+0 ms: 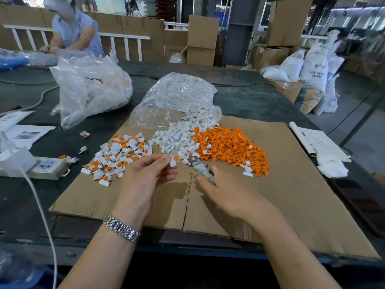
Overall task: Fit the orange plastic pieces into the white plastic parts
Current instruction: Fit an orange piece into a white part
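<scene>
My left hand point(145, 176) pinches a white plastic part with an orange piece in it point(174, 159) above the cardboard sheet point(291, 195). My right hand point(216, 188) is blurred and grips a metal tool point(198, 164) whose tip points at that part. A heap of loose orange pieces point(231, 148) lies to the right. A heap of loose white parts point(177, 138) spills from a clear bag point(177, 101). Several fitted white-and-orange pieces point(118, 157) lie scattered to the left.
A second clear bag of fitted pieces point(89, 88) stands at the back left. A white power strip point(41, 166) and cable point(39, 205) lie at the left, papers point(318, 142) at the right. Another person point(73, 32) works at the table's far side. Boxes and sacks stand behind.
</scene>
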A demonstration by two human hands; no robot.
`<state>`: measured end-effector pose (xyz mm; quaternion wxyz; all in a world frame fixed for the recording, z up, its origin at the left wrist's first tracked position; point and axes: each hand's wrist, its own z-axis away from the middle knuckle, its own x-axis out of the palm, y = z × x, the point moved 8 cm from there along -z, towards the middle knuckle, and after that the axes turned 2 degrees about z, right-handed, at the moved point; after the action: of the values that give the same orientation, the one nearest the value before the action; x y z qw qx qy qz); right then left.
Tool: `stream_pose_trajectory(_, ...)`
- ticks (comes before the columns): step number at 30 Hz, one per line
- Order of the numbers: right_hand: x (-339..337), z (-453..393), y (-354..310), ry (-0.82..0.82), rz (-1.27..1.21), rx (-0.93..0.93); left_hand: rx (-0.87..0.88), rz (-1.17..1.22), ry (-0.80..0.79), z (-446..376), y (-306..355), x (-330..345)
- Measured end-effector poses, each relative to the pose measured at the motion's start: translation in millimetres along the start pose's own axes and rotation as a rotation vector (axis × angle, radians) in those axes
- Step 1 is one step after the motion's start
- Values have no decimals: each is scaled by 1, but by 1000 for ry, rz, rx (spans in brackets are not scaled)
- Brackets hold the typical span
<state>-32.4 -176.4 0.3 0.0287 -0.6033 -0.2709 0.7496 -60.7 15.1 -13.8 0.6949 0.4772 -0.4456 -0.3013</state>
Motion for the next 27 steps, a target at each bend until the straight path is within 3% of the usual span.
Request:
stream_pose_trajectory(6,5,-4,36,53,438,-5,69,-185,25,-2,2,-3)
stream_pose_trajectory(13,0,-14,47,77,238,3,300,-780,294,-29,30,-37)
stream_pose_trajectory(15,-12,-21,51,197,97,28,361,-920,410,-39,43,-46)
stream_pose_trajectory(17,-28,-32,57,343,132,65,442,-1007,440,-44,52,-43)
stream_pose_trajectory(19,-37,-44,62,411,204,105,522,-1024,332,-45,51,-22)
stream_pose_trajectory(23,-33,-65,63,385,331,146,532,-1121,11,-47,19,32)
stream_pose_trajectory(27,-30,-74,60,403,416,155,457,-1232,-89,-55,-8,58)
